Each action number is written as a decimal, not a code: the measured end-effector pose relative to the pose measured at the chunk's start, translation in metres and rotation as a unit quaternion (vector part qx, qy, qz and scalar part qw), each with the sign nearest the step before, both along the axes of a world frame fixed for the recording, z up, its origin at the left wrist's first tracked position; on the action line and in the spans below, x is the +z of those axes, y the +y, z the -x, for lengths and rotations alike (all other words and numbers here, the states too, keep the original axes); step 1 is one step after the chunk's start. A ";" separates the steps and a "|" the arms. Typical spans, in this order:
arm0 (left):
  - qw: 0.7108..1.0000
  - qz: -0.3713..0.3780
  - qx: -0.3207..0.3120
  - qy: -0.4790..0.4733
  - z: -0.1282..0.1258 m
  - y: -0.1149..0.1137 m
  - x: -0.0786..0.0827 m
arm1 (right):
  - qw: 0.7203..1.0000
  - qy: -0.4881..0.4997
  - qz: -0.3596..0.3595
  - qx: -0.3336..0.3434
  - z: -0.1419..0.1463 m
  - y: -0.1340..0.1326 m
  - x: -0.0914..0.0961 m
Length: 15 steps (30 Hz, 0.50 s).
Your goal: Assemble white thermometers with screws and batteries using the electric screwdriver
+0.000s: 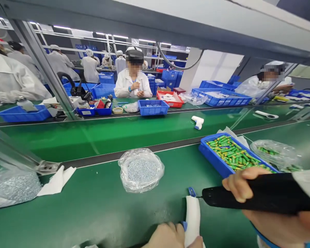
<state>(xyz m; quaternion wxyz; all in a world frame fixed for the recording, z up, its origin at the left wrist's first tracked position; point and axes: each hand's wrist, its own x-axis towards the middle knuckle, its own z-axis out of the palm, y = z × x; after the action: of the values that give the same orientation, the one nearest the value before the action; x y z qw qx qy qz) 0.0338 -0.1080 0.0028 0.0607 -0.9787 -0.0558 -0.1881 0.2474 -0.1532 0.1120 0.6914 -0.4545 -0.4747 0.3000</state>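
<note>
My right hand [241, 187] is wrapped round a black electric screwdriver [268, 193], held nearly level and pointing left. The thin bit of the screwdriver reaches the upper end of a white gun-shaped plastic housing [193, 215], beside a blue piece [192, 192] there. Whether the bit touches a screw is too small to make out. Low in the picture, my left hand [167, 236] grips the housing against the green bench; its lower part is cut off by the frame. A clear plastic bag [142, 186] of small silvery screws [142, 169] lies open up and left of the housing.
A blue bin [213, 160] of green batteries [232, 151] stands beyond my right hand. Another screw bag [14, 186] and white paper [57, 181] lie at left. A white gun-shaped unit [197, 122] rests on the green belt [119, 132]. A co-worker [133, 81] sits opposite.
</note>
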 end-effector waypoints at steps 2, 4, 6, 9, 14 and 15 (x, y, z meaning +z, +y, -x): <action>0.999 -0.013 0.027 -0.029 -0.003 -0.002 0.002 | 1.000 0.007 -0.011 0.026 0.015 0.011 0.002; 0.997 -0.029 0.048 -0.053 -0.005 -0.005 0.004 | 0.999 -0.001 -0.013 0.032 0.021 0.019 0.007; 0.997 -0.044 0.040 -0.045 -0.007 -0.006 0.005 | 0.999 -0.008 -0.017 0.040 0.023 0.024 0.011; 0.998 -0.051 0.025 -0.025 -0.007 -0.005 0.008 | 0.999 -0.006 -0.020 0.048 0.022 0.026 0.010; 0.995 -0.052 0.042 -0.071 -0.006 -0.004 0.012 | 0.998 0.000 -0.012 0.060 0.024 0.030 -0.001; 0.996 -0.051 0.043 -0.066 -0.006 -0.005 0.012 | 0.998 -0.001 -0.011 0.063 0.025 0.031 -0.002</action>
<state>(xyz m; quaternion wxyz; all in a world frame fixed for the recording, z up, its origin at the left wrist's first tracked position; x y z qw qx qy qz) 0.0398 -0.1127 0.0145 0.1151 -0.9564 -0.0916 -0.2523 0.2224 -0.1226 0.1098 0.6756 -0.4167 -0.5061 0.3374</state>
